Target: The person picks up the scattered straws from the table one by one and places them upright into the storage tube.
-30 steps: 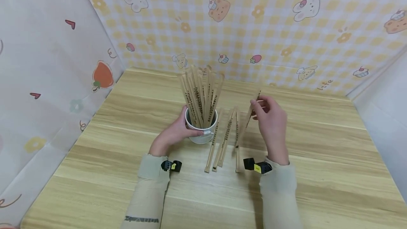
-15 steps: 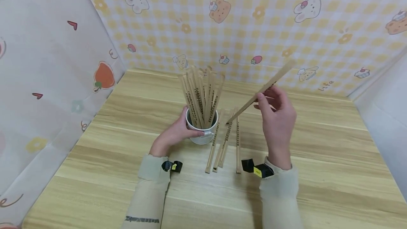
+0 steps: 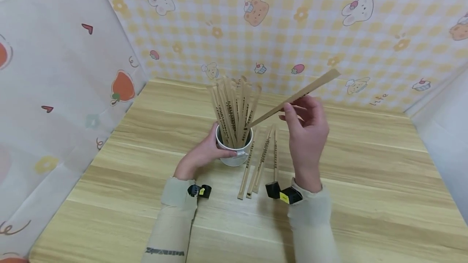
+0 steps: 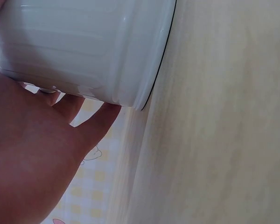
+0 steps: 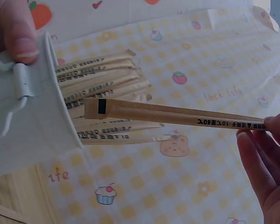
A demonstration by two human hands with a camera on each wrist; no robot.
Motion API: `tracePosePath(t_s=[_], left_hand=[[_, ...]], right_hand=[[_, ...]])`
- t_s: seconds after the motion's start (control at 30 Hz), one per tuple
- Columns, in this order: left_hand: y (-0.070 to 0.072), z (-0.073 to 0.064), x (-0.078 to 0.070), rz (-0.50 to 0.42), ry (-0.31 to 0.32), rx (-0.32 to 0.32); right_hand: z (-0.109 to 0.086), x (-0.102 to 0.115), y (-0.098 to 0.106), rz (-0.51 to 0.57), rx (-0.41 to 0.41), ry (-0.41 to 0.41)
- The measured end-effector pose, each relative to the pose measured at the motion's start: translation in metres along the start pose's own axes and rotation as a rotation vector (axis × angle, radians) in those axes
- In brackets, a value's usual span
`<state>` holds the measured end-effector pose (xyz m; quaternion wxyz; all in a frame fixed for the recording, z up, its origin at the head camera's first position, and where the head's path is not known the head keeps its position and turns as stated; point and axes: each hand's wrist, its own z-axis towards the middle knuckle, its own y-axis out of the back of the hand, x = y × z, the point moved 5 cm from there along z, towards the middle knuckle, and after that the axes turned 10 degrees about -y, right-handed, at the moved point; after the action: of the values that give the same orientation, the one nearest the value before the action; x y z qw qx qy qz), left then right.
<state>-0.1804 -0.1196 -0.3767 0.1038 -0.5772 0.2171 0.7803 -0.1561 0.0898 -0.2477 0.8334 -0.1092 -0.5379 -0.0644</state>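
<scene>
A white metal bucket (image 3: 234,160) stands on the table, filled with several paper-wrapped straws (image 3: 230,113) that lean out of its top. My left hand (image 3: 202,151) grips the bucket round its side, thumb near the rim; in the left wrist view its fingers (image 4: 100,122) curl behind the wall. Between thumb and fingers, my right hand (image 3: 308,127) pinches one wrapped straw (image 3: 297,94) in the air. That straw slants down to the left, its lower end close to the bucket's rim. In the right wrist view its dark-marked end (image 5: 101,106) overlaps the bunch.
Several more wrapped straws (image 3: 261,161) lie on the wooden table (image 3: 226,222) just right of the bucket, below the right hand. A yellow checked cloth (image 3: 278,31) covers the wall behind, and a white printed sheet (image 3: 66,72) hangs at the left.
My right hand has lifted the straw off the table, tilted it, and carried it left until its lower end came to the bucket's rim. The left hand stays on the bucket.
</scene>
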Motion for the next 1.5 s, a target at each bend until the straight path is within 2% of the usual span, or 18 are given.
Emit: tracePosePath(t_s=[0.13, 0.33, 0.57, 0.67, 0.77, 0.87, 0.93, 1.1, 1.27, 1.5], left_hand=[[0.001, 0.001, 0.001, 0.016, -0.002, -0.006], [0.002, 0.001, 0.004, 0.008, 0.005, -0.008], [0.003, 0.001, 0.028, 0.035, 0.003, -0.016], [0.002, 0.000, 0.029, 0.030, 0.027, -0.016], [0.000, 0.000, 0.026, 0.007, 0.041, -0.009], [0.000, 0.000, 0.017, -0.008, 0.004, 0.002], [0.001, 0.000, 0.016, 0.000, -0.001, 0.000], [0.004, -0.002, 0.027, 0.027, -0.001, -0.015], [0.003, -0.001, 0.029, 0.026, 0.005, -0.010], [0.000, 0.000, 0.009, -0.037, 0.020, 0.002]], right_hand=[[-0.001, -0.005, -0.009, -0.031, 0.050, -0.012], [-0.003, -0.024, -0.022, -0.149, 0.127, -0.022], [-0.001, -0.064, -0.034, -0.346, 0.185, -0.009], [-0.002, -0.072, -0.038, -0.429, 0.195, -0.020], [-0.003, -0.078, -0.041, -0.499, 0.200, -0.026], [-0.002, -0.082, -0.046, -0.545, 0.212, -0.014], [-0.002, -0.083, -0.049, -0.569, 0.219, -0.002], [-0.004, -0.088, -0.055, -0.611, 0.232, -0.005], [-0.005, -0.091, -0.057, -0.652, 0.223, 0.001], [-0.006, -0.094, -0.063, -0.719, 0.243, 0.030]])
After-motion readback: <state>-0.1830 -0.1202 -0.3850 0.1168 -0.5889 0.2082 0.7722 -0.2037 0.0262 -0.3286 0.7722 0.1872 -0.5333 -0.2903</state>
